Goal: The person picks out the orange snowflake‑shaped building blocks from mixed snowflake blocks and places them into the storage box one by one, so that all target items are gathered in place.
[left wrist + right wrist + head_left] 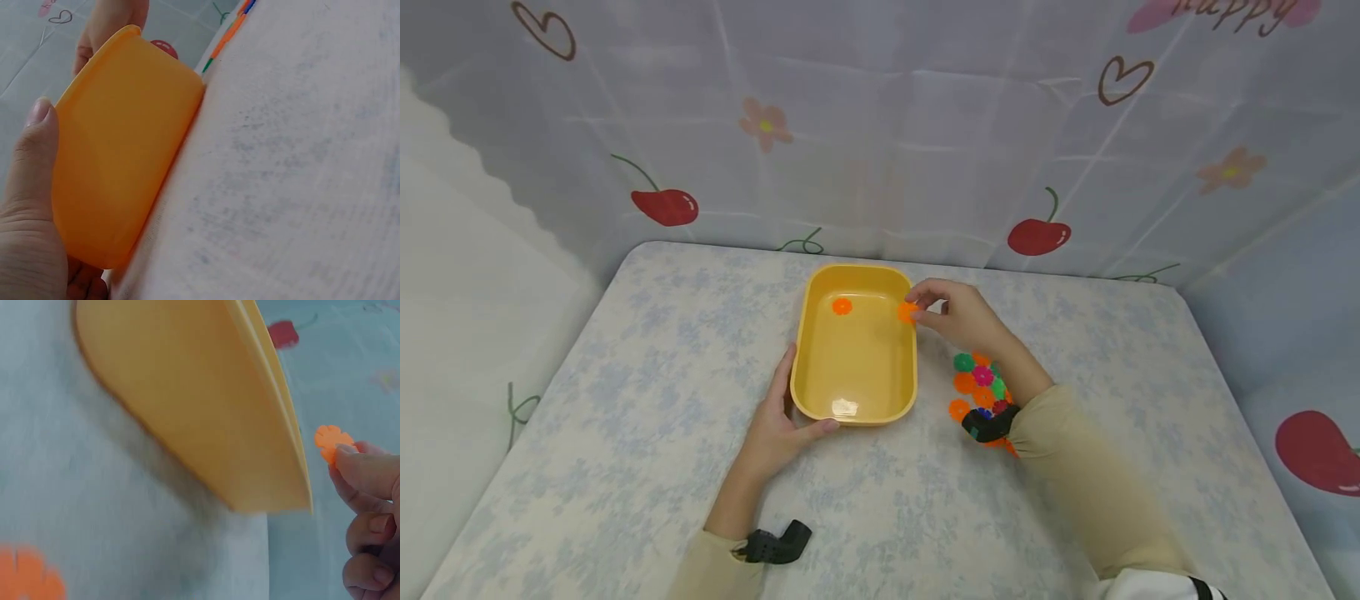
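A yellow plastic tray (853, 358) with rounded corners lies on the table, an orange flower-shaped disc (842, 307) inside it near the far left. My left hand (781, 427) holds the tray's near left corner, thumb along the front and fingers along the left side; in the left wrist view the thumb (36, 150) lies against the tray wall. Over the tray's right rim, my right hand (958, 312) pinches another orange flower-shaped disc (331, 442) between thumb and fingertips. The right wrist view shows that disc above rim height, its notched edge facing out.
Right of the tray lies a loose pile of flower-shaped discs (982, 377) in orange, green, pink and blue, partly hidden under the right forearm and its black wrist camera (990, 423). A patterned cloth covers the table (625, 400); a printed curtain (880, 142) hangs behind its far edge.
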Motion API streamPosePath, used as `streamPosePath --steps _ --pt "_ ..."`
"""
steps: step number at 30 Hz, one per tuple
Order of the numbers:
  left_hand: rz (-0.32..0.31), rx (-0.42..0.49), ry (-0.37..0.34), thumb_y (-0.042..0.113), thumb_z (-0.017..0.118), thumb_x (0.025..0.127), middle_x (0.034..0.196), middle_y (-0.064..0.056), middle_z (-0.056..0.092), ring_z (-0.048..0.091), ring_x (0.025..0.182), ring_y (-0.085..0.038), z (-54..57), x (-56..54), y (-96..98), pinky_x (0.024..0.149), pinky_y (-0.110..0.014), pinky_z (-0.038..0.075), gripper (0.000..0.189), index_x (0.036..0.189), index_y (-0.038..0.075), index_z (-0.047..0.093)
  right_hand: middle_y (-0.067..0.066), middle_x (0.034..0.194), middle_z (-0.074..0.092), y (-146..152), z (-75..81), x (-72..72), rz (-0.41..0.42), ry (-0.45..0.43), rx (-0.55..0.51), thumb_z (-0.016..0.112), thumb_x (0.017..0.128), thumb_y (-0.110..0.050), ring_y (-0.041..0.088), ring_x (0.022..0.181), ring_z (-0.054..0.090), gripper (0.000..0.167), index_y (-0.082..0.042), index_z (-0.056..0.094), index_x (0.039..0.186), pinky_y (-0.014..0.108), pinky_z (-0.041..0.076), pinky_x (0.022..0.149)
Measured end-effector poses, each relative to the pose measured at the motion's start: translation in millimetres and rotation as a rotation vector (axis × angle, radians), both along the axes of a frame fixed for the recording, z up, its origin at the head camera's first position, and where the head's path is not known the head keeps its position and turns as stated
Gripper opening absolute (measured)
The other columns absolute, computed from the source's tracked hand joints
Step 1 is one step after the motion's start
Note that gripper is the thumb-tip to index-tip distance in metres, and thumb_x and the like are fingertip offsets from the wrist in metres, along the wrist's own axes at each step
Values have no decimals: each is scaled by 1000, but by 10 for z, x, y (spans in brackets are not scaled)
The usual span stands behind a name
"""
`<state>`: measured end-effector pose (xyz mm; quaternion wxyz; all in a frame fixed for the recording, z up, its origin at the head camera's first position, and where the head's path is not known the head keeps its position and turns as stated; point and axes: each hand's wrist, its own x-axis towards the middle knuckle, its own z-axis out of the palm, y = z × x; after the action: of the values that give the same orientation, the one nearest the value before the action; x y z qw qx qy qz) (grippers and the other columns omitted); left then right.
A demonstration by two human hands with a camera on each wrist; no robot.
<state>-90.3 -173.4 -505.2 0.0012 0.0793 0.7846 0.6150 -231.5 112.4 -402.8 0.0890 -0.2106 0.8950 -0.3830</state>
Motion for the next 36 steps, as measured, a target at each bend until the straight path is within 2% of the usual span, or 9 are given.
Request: streamPosePath --steps 3,7,10,13,15,21,26,31,36 --pt "-1 -2 -8 18 85 79 167 6 10 22 152 -20 8 1 1 118 -24 25 118 162 23 1 -1 101 69 -256 -8 -7 33 37 41 70 94 -21 20 85 58 17 -20 69 112 32 47 71" --pt "2 -18 -18 20 85 79 167 6 10 23 152 -20 22 1 -3 119 -38 25 118 161 24 1 -4 98 70 -543 -63 -27 66 85 140 70 94 -24 18 86 61 17 -23 70 110 34 51 78" --pt "1 -21 -16 21 85 79 167 6 11 23 152 -20 22 -2 -9 119 -26 26 117 161 24 1 -4 97 71 -709 -133 -55 95 120 201 71 93 -23 17 92 64 15 -23 71 109 35 53 82" --pt "-6 -15 -10 20 85 80 167 5 11 24 152 -21 13 -7 -16 113 -10 26 117 162 24 2 -3 97 72 -833 -211 -74 109 134 249 70 94 -23 16 89 64 15 -22 72 108 32 54 78" --pt "-9 -9 -8 20 85 80 167 5 11 24 152 -22 14 -8 -19 110 -6 25 116 162 24 2 -2 97 72 -899 -251 -77 111 130 269 69 94 -22 16 87 63 14 -20 73 108 31 53 78" --pt "-9 -22 -21 21 84 81 167 6 10 23 152 -19 23 -1 -23 118 -24 25 116 161 24 1 -2 90 69 -1029 -343 -83 102 125 337 69 94 -20 17 84 58 13 -17 73 106 32 47 85" --pt "-2 -32 -26 23 85 80 167 6 11 23 152 -20 13 -5 -28 119 -35 26 117 161 25 1 -2 90 70 -1092 -393 -84 66 142 373 72 92 -18 17 85 58 13 -16 73 105 30 51 81" --pt "-4 -24 -11 21 84 81 167 6 10 24 152 -20 0 -10 -31 117 -20 26 116 161 24 1 -2 98 72 -1132 -429 -89 64 173 411 73 91 -19 16 90 63 16 -16 73 107 31 54 83" --pt "-14 2 -7 19 84 81 167 5 11 24 152 -21 0 -9 -27 111 -5 24 115 161 24 2 -2 99 69 -1150 -445 -73 73 200 461 74 91 -22 15 90 64 11 -17 74 101 31 55 83"
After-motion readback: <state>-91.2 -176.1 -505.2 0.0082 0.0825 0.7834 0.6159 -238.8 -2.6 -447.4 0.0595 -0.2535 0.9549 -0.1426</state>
